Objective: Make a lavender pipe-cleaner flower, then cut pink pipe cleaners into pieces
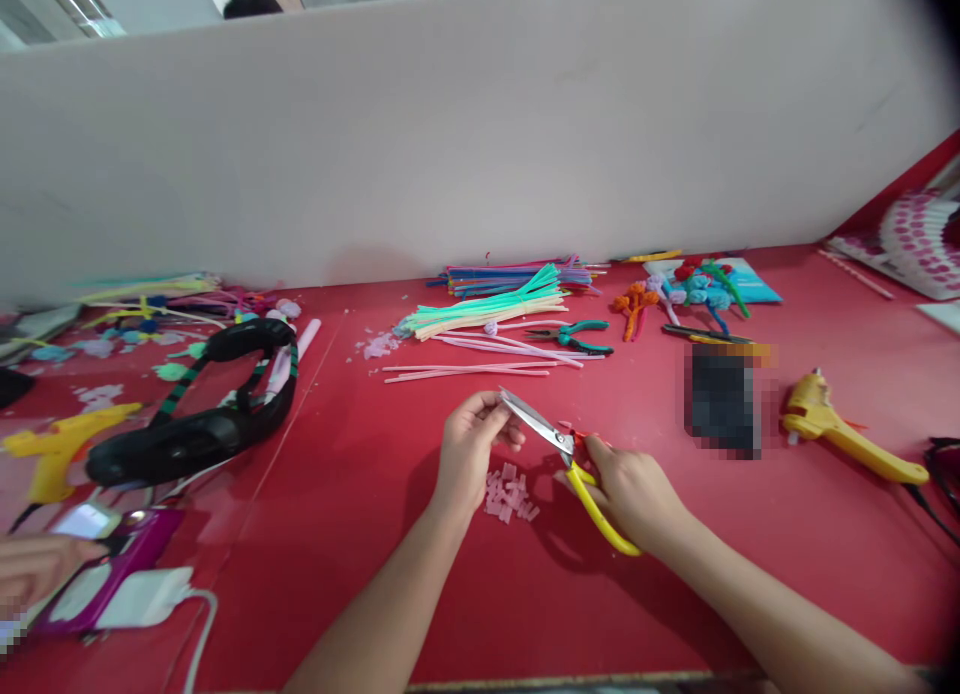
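My right hand (641, 489) grips a pair of scissors (547, 429) with one yellow handle and some orange-red at the other. Their metal blades point up and left, and the tip reaches the fingers of my left hand (471, 442). That hand is closed in a pinch; whatever is between the fingertips is hidden or too small to name. Below the blades, on the red table (337, 564), lies a small heap of short pale pink pieces (508, 494). Beyond my hands are several uncut pink pipe cleaners (480, 370).
Green pipe cleaners (517, 299), teal-handled pliers (577, 334) and fuzzy flowers (697, 289) lie toward the white partition (480, 144). A yellow glue gun (847, 434) is on the right. Leftward are a black headset-like band (180, 444), another glue gun (56, 449) and another person's hand (45, 569).
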Demonstrator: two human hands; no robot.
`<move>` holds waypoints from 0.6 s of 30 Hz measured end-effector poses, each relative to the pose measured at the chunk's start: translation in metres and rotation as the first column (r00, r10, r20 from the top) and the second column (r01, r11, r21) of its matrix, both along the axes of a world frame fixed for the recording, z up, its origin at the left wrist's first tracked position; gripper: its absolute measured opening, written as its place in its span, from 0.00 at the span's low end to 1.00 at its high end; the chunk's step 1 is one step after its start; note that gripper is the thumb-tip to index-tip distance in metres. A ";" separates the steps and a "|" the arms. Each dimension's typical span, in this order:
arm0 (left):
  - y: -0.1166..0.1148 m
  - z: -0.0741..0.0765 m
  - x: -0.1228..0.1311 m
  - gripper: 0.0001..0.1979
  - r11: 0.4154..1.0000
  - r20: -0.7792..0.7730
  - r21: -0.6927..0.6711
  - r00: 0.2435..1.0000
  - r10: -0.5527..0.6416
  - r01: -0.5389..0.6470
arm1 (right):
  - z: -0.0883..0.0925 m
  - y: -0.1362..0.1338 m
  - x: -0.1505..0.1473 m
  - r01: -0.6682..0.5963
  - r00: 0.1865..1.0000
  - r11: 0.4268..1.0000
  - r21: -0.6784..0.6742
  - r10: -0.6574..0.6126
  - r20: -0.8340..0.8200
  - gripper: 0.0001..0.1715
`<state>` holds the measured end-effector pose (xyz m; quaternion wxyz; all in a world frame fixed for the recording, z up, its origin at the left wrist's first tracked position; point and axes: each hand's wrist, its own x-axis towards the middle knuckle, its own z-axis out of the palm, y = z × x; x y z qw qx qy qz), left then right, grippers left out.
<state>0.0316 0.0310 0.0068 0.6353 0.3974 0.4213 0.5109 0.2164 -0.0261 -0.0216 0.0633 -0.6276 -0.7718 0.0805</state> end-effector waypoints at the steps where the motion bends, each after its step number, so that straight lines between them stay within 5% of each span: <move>1: 0.000 0.000 0.000 0.06 1.000 0.001 0.001 1.000 -0.001 0.001 | 0.000 0.000 0.000 -0.003 1.000 1.000 0.006 0.003 0.002 0.20; 18: 0.000 -0.001 0.000 0.07 1.000 -0.001 0.009 1.000 0.000 0.000 | -0.002 0.001 0.002 -0.007 1.000 0.999 0.040 0.007 0.003 0.21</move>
